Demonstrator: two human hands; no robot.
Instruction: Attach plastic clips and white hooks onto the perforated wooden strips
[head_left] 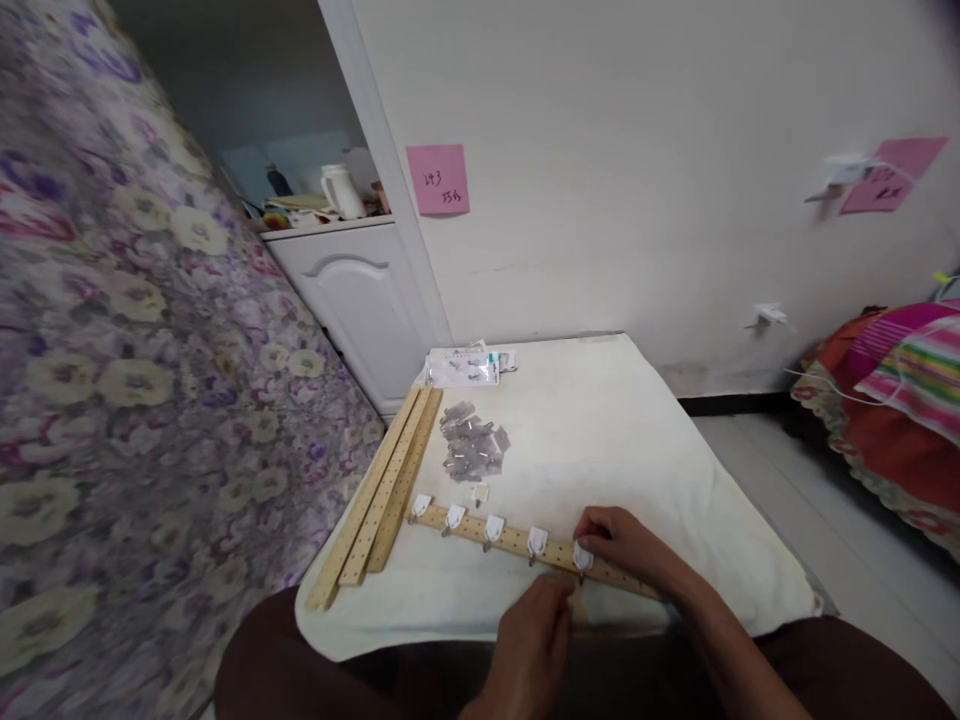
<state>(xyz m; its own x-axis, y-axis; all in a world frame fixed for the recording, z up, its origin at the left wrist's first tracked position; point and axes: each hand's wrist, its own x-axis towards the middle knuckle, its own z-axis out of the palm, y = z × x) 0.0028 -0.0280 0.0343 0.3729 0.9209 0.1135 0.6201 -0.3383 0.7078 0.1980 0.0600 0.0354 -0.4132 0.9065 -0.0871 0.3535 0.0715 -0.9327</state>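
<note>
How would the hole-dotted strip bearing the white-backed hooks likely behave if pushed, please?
The strip looks stiff, being straight and wood-like. Lying flat, it seems unlikely to roll. The cloth beneath might drag on it.

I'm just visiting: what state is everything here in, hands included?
Wooden strip: lying flat
White hooks: five, in a row along it
Right hand: bent, at the rightmost hook
Left hand: curled, near the strip's front edge
Other strips: side by side, without hooks
Clear packets: loosely heaped
Cabinet door: shut
White jug: upright
Flowered curtain: hanging
</note>
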